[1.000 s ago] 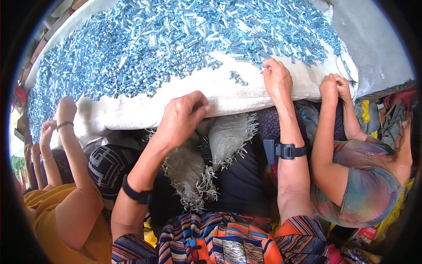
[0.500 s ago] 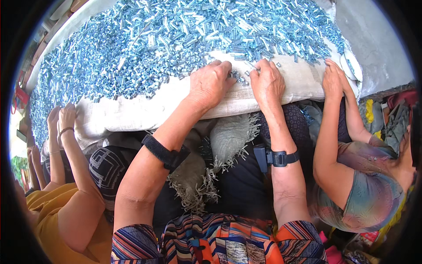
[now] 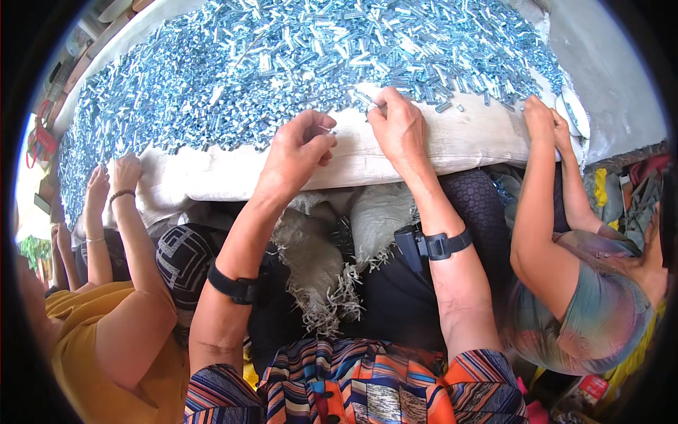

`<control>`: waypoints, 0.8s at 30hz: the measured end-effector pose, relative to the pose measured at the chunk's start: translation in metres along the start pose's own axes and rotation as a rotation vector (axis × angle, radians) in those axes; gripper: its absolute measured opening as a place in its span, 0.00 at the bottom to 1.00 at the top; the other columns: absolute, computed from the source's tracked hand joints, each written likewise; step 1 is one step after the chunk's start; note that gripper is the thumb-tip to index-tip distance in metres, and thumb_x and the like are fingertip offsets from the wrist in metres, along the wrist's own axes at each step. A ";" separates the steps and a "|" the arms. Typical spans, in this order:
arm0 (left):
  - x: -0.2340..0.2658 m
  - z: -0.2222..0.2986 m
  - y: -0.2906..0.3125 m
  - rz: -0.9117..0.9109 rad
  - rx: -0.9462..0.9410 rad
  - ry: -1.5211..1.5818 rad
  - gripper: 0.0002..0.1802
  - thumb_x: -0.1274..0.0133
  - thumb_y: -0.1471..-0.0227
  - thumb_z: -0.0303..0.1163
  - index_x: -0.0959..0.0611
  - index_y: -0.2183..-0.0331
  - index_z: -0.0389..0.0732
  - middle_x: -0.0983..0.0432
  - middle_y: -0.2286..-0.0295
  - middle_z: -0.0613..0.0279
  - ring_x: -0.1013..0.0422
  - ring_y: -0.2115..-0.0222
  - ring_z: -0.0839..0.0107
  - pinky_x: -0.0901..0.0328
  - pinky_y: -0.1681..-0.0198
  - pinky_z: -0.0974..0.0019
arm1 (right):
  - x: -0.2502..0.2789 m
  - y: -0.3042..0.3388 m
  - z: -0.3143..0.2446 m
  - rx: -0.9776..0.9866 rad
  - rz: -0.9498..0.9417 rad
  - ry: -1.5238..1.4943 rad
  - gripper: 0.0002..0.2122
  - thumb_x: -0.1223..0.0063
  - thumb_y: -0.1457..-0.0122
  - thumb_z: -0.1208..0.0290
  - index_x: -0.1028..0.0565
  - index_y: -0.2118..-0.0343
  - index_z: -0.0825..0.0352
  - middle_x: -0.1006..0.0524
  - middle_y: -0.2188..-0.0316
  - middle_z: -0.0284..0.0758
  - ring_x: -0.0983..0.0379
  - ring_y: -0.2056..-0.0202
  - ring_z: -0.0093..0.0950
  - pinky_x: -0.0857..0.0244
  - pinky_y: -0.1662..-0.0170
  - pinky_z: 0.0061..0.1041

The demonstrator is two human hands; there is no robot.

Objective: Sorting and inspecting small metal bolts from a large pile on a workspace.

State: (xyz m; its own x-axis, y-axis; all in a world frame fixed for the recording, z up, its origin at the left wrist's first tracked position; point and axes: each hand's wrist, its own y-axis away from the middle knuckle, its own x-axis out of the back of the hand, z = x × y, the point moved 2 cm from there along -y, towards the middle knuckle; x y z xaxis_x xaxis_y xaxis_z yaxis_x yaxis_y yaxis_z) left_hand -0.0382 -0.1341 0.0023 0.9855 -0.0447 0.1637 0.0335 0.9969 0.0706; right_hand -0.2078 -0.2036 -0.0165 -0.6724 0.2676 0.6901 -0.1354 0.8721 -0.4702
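Note:
A broad heap of small shiny blue-silver metal tubes (image 3: 304,63) covers the white woven sacking (image 3: 360,152) in front of me. My left hand (image 3: 298,152) is raised over the sacking's near edge, thumb and forefinger pinched together on a small shiny piece that is mostly covered by the fingers. My right hand (image 3: 400,131) rests at the near rim of the heap, its fingers curled and closed. A slim silvery piece shows by its fingertips; whether the fingers grip it I cannot tell.
A person in a mustard top (image 3: 120,339) works at the left, hands at the heap's edge. At the right, another person's hands (image 3: 542,124) hold close to the sacking. Frayed grey sacking (image 3: 314,283) hangs over my lap. A grey sheet (image 3: 600,85) lies far right.
My left hand has drawn left and toward me, off the heap's edge. My right hand has moved left and slightly away from me, onto the rim where the left hand was.

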 end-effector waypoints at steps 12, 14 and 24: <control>0.007 0.002 0.040 -0.028 0.087 0.337 0.08 0.50 0.48 0.28 0.24 0.64 0.37 0.28 0.77 0.68 0.33 0.77 0.82 0.37 0.73 0.76 | 0.049 0.052 -0.027 -0.407 -0.267 -0.958 0.05 0.52 0.46 0.80 0.29 0.66 0.68 0.27 0.75 0.31 0.31 0.74 0.17 0.38 0.66 0.17; 0.004 0.003 0.044 -0.052 0.105 0.413 0.08 0.50 0.47 0.28 0.24 0.64 0.37 0.27 0.76 0.66 0.33 0.77 0.81 0.36 0.73 0.76 | 0.049 0.064 -0.028 -0.401 -0.287 -0.984 0.04 0.52 0.45 0.80 0.29 0.67 0.68 0.27 0.76 0.30 0.30 0.74 0.17 0.38 0.67 0.17; -0.007 0.008 0.060 -0.154 0.083 0.588 0.08 0.50 0.46 0.28 0.25 0.63 0.34 0.26 0.75 0.63 0.31 0.77 0.79 0.34 0.71 0.76 | 0.054 0.088 -0.046 -0.414 -0.338 -1.212 0.04 0.51 0.45 0.81 0.28 0.67 0.69 0.27 0.76 0.29 0.30 0.74 0.17 0.35 0.67 0.17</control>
State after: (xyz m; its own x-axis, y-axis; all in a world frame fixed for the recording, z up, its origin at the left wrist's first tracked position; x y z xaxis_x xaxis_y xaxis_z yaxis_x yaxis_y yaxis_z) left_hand -0.0442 -0.0744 0.0133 0.8981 -0.1211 -0.4228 0.1927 0.9725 0.1308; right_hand -0.2230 -0.0935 0.0047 -0.8990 -0.3303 -0.2874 -0.3385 0.9407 -0.0224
